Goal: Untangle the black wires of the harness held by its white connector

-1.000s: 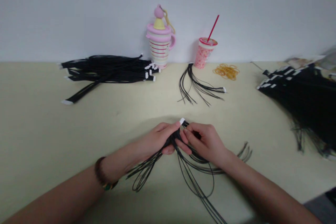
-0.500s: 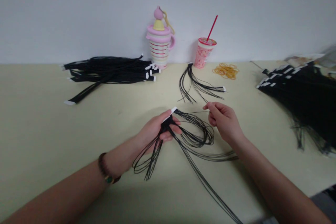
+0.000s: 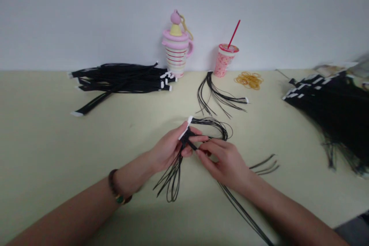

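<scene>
Black cords (image 3: 186,137) with white tips (image 3: 189,120)

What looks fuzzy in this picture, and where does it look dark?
In the head view, the black cord pile at the right edge is smeared and fuzzy, while the cords held in the left hand look sharper. Also in the head view, a soft shadow darkens the tabletop near the bottom, beside the left forearm.
</scene>
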Demonstrator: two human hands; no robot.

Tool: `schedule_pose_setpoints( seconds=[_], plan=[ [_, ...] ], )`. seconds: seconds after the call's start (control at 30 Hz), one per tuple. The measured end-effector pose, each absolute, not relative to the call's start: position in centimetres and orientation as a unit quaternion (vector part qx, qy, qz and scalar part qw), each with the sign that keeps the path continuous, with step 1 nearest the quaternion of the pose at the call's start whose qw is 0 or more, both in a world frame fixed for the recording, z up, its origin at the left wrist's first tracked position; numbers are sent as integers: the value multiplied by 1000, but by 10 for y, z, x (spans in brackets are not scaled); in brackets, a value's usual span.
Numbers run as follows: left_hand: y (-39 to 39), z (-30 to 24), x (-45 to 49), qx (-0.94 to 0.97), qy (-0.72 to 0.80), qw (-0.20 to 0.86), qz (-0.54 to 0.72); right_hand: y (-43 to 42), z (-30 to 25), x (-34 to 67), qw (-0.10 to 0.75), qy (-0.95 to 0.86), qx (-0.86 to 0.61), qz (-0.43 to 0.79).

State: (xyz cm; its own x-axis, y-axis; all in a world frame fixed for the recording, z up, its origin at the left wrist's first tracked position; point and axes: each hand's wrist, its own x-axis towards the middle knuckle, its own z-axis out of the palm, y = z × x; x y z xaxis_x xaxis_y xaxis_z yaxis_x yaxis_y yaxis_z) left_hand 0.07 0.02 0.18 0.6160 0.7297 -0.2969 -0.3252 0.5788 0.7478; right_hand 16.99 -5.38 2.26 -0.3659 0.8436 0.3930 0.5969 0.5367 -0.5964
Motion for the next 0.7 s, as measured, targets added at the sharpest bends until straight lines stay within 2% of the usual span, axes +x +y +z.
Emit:
schedule_pose_setpoints(
  seconds=[0.07, 0.27, 0.53, 0.7],
  plan=[
    [-2, 2, 2, 371, 308, 819, 311, -52, 16, 164, 329, -795, -451, 238],
    [-3, 1, 5, 415, 306, 791, 328, -47, 9, 158, 378, -687, -482, 391],
    [-5, 0, 4, 442, 306, 779, 323, -48, 12, 158, 367, -680, -520, 364],
    [-7, 1, 5, 448, 310, 773, 325, -50, 17, 159, 366, -746, -495, 255]
  ],
)
